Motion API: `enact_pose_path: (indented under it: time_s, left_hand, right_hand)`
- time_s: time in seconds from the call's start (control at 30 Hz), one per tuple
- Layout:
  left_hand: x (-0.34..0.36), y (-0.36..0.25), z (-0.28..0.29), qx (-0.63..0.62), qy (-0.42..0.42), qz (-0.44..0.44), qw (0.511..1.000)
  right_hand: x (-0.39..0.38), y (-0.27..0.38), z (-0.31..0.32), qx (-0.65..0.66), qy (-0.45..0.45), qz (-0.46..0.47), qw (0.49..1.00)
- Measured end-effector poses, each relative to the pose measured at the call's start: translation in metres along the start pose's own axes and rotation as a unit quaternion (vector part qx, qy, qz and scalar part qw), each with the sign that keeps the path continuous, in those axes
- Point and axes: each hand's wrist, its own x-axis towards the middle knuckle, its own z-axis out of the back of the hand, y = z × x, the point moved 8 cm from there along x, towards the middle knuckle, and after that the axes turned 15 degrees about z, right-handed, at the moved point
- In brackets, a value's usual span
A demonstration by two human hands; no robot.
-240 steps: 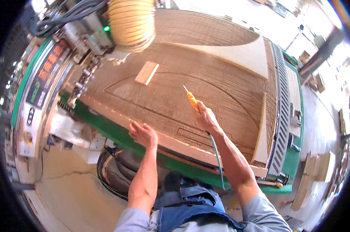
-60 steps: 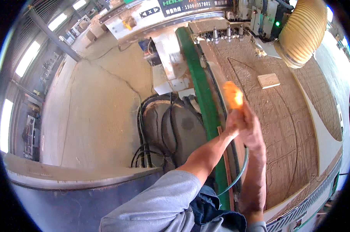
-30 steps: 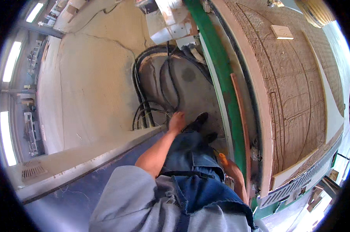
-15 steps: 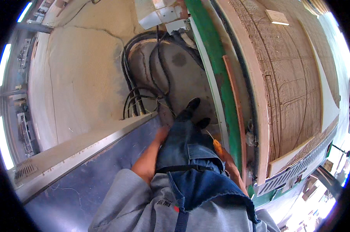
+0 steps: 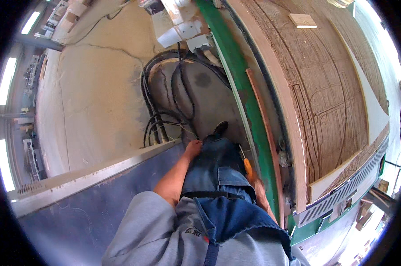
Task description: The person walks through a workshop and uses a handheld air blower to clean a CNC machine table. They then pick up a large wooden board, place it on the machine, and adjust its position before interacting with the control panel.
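Note:
In my right hand [image 5: 254, 181], an orange-handled screwdriver [image 5: 248, 166] is gripped beside my thigh, its thin shaft pointing away from me. My left hand [image 5: 194, 147] has its fingers curled closed at the other side of my legs. Whatever may be between those fingers is too small or hidden to make out. Just left of that hand is the end of a dark blue-grey cabinet panel [image 5: 120, 186] with a pale metal edge. Thick black cables [image 5: 151, 99] and thin yellowish wires loop on the floor just beyond it.
A green machine frame [image 5: 249, 102] runs along my right, with a reddish-brown strip [image 5: 262, 111] on it. Beyond lies a grooved brown board [image 5: 329, 88] bearing a small wood block [image 5: 303, 21]. White boxes [image 5: 182, 32] stand ahead; a dusty tan surface [image 5: 98, 93] spreads to the left.
My left hand has moved slightly forward and right, away from the panel's end. The screwdriver stays in my right hand beside my thigh. The whole view has shifted a little.

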Motion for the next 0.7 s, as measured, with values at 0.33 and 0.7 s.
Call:
enact_pose_path:
  time_s: [0.33,0.7]
  left_hand:
    - [0.028,0.007,0.031,0.591,-0.167,-0.23,0.755]
    - [0.084,-0.044,0.08,0.235,-0.176,-0.22,0.93]
  right_hand:
    - [0.062,0.081,0.022,-0.09,-0.12,0.189,0.97]
    - [0.155,0.159,-0.017,-0.121,0.106,0.239,0.958]
